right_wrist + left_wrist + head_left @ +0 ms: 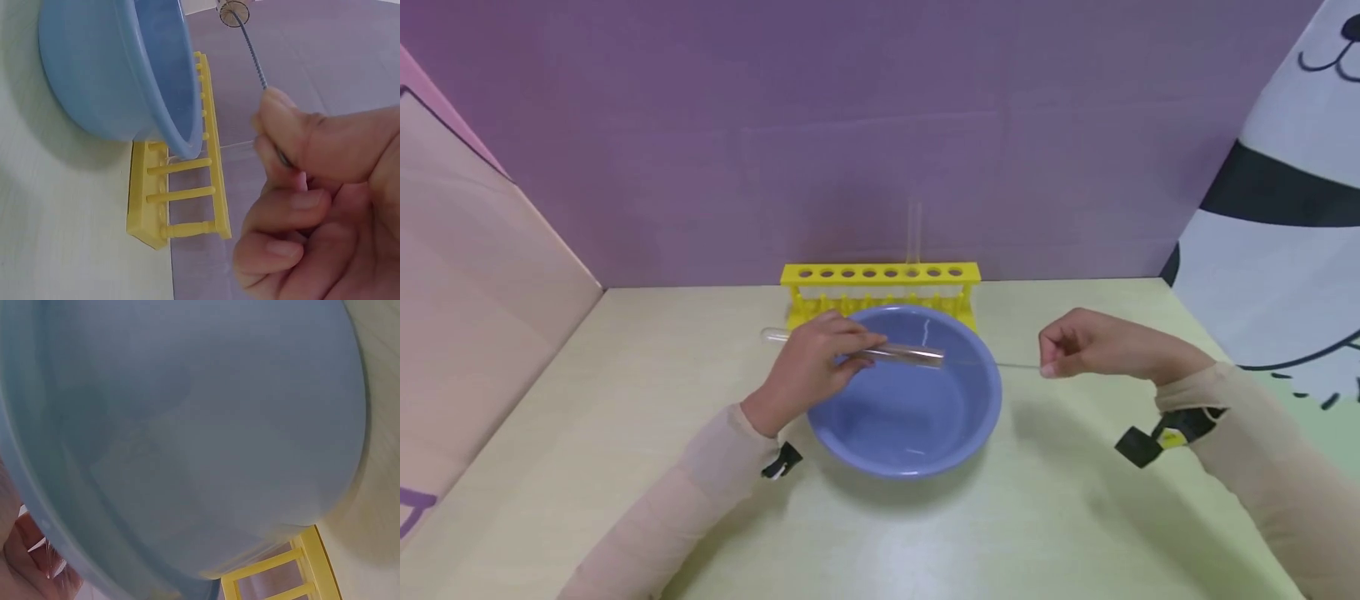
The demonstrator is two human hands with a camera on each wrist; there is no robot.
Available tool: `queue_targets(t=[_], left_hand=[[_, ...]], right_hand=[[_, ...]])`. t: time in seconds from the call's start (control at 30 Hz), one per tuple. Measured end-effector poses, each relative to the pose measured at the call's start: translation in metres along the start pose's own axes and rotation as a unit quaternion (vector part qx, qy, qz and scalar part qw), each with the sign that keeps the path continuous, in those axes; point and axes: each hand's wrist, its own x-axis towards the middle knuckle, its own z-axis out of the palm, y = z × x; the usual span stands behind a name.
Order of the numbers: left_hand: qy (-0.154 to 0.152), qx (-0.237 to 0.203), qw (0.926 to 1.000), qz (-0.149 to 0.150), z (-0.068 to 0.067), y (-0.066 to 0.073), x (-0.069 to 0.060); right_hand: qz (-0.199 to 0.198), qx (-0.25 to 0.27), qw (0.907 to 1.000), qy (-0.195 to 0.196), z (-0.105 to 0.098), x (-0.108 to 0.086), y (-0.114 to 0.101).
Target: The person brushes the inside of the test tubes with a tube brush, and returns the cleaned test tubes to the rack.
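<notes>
Over the blue basin [901, 417], my left hand [816, 350] grips a clear glass test tube [887, 353] lying nearly level, its mouth facing right. Brownish bristles of a test tube brush [925, 357] fill the mouth end. Thumb and forefinger of my right hand [1078, 343] pinch the brush's thin twisted wire handle [253, 55], out to the right of the basin. The right wrist view shows that wire running into the tube's round mouth [234, 14]. In the left wrist view the basin's wall [219, 437] hides most of the left hand [31, 565].
Behind the basin stands a yellow test tube rack [880, 273] with a row of holes. One clear test tube [913, 229] stands upright in it. A purple wall [880, 142] rises at the back of the pale table [685, 358].
</notes>
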Motion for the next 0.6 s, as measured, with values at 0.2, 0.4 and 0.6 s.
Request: queue_targets(t=[0.2, 0.4, 0.6], left_hand=[[-0.005, -0.001, 1.0, 0.003, -0.0002, 0.0001, 0.0002], [-0.016, 0.006, 0.9998, 0.007, 0.0011, 0.0013, 0.0027], [-0.026, 0.009, 0.9995, 0.012, 0.0023, 0.0036, 0.0039]], right_hand=[[0.005, -0.001, 1.0, 0.002, -0.0002, 0.0029, 0.0002], [-0.006, -0.014, 0.9998, 0.012, 0.002, 0.0017, 0.0034], [-0.019, -0.053, 0.9977, 0.038, 0.007, 0.002, 0.0053]])
